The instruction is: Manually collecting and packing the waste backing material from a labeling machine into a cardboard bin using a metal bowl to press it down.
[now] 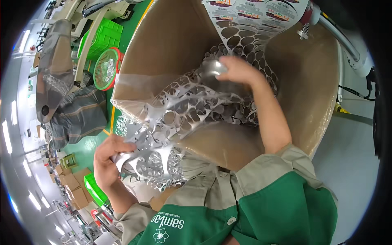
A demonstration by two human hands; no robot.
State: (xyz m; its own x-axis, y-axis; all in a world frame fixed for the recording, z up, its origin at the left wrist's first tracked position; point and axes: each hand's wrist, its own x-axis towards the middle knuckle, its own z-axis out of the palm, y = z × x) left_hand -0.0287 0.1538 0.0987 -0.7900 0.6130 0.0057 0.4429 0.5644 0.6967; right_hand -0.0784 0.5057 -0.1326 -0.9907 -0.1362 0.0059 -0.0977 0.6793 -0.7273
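Punched foil web [192,106], silvery and full of round die-cut holes, is seen draped from a printed label sheet [253,12] at the top of the view, down into a large cardboard box [171,45], and out over the box's near rim toward the body. The box interior is brown and mostly bare on its left and right walls; a clear plastic liner [130,87] is folded over the left rim. The floor beside the box is painted green with a yellow line. A green mesh basket ringed in red [107,67] with small silvery pieces inside is noted on that floor to the left, a green crate [104,36] behind it, and flattened cartons [71,183] lower left.

The left hand [108,161] is held outside the box, low and near the body, fingers curled and clamped on a bunched end of the web. The right hand [239,71] is extended deep into the box, forearm angled upward, fingers closed on a crumpled wad of the same web.

Open room is seen inside the box on either side of the web. A metal rod [341,34] is recorded passing just beyond the box's upper right rim.
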